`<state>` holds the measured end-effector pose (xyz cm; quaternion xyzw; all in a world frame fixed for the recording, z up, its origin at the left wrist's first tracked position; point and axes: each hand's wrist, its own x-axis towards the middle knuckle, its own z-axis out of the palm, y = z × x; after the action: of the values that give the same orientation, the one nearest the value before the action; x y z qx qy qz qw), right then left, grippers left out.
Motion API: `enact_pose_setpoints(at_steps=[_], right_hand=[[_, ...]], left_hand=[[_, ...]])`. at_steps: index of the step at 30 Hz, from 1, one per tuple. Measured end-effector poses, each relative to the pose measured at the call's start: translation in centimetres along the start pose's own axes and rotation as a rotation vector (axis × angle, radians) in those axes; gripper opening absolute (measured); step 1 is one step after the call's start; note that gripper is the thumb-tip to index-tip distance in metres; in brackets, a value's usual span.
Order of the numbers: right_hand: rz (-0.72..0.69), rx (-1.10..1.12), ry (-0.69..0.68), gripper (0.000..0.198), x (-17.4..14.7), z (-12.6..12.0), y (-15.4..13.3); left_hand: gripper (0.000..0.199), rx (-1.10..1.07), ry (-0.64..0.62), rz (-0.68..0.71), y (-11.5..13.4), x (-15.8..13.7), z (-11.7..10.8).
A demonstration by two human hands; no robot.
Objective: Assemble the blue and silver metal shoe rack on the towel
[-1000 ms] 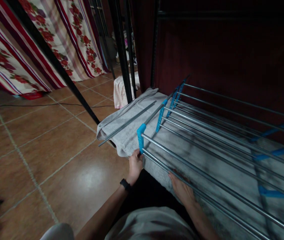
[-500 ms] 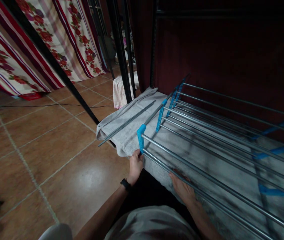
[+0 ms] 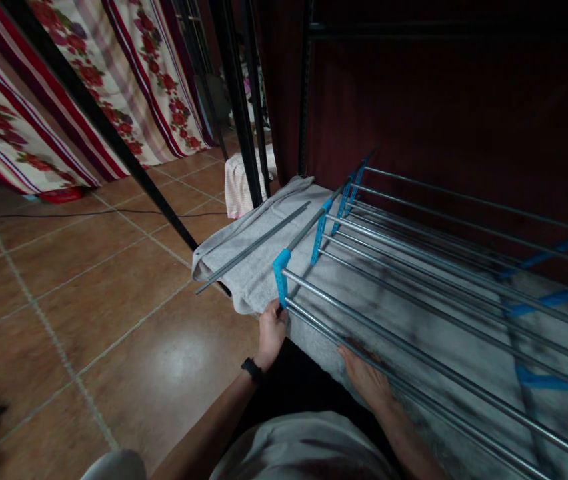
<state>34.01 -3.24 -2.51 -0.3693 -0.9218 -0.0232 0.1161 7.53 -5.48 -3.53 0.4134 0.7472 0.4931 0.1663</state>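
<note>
A metal rack (image 3: 404, 333) with long silver tubes and blue plastic brackets stands over a bed-like platform with a grey towel-like cover (image 3: 259, 273). My left hand (image 3: 273, 330), a black band on its wrist, pinches the lower end of the nearest blue bracket (image 3: 281, 273). My right hand (image 3: 367, 377) is at the lowest front tubes, thumb on the near side; its other fingers are partly hidden behind the tubes and seem to curl round them. A pair of loose grey tubes (image 3: 254, 247) lies on the cover, left of the rack.
Black metal posts (image 3: 241, 107) rise at the platform's far corner, and a slanting black bar (image 3: 114, 140) crosses the left side. A striped floral curtain (image 3: 129, 87) hangs beyond the tiled floor (image 3: 129, 313). A dark cable (image 3: 164, 212) runs along the floor. Behind the rack is a dark red panel (image 3: 439, 113).
Almost nothing differs. Both hands stay at the same places on the rack, and the view has shifted very slightly.
</note>
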Motion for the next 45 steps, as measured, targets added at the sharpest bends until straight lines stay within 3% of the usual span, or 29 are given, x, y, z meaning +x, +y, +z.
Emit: enact_pose_setpoints(at_steps=[12,20,33,42,45], right_hand=[[0.027,0.045,0.065,0.038,0.5,-0.9,0.1],[0.031,0.037,0.011,0.036,0.0,0.0,0.2],[0.008,0.065,0.084,0.035,-0.2,0.9,0.7],[0.035,0.103,0.064,0.034,-0.4,1.3,0.8],[0.034,0.108,-0.009,0.035,-0.2,1.0,0.6]], left_hand=[[0.023,0.006,-0.003,0.017,-0.1,-0.1,0.1],[0.024,0.002,-0.013,0.02,0.0,-0.1,0.1],[0.025,-0.002,-0.011,0.048,0.0,-0.3,0.3],[0.025,0.009,0.008,0.035,0.1,-0.5,0.6],[0.024,0.011,-0.003,0.041,0.1,-0.5,0.7]])
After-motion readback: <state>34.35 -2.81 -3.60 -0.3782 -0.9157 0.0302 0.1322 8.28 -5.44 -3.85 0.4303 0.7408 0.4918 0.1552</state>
